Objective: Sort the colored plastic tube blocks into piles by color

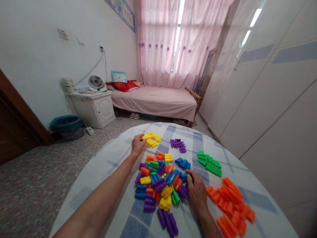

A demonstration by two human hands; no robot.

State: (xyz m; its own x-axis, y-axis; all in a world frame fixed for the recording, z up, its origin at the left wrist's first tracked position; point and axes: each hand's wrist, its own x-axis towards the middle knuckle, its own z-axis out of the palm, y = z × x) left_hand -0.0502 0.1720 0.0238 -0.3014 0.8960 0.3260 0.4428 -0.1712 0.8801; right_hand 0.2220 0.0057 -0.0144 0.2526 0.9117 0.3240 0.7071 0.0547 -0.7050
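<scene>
My left hand [138, 144] reaches to the far side of the table, its fingers closed on a yellow building block [146, 136] at the edge of a small yellow group [155, 138]. My right hand [197, 189] is at the right side of a mixed pile [160, 181] of purple, blue, orange, green and yellow bullet-shaped plastic blocks. Its thumb and index finger close around the end of a blue building block [183, 177]; the fingers partly hide that end.
Single-colour groups lie apart on the checked tablecloth [99, 178]: purple blocks [178, 144], blue blocks [183, 163], green blocks [209, 163] and orange blocks [231, 205]. Three purple blocks [167, 223] lie near me. Beyond stand a bed [158, 99], a white cabinet [94, 109] and a bin [66, 127].
</scene>
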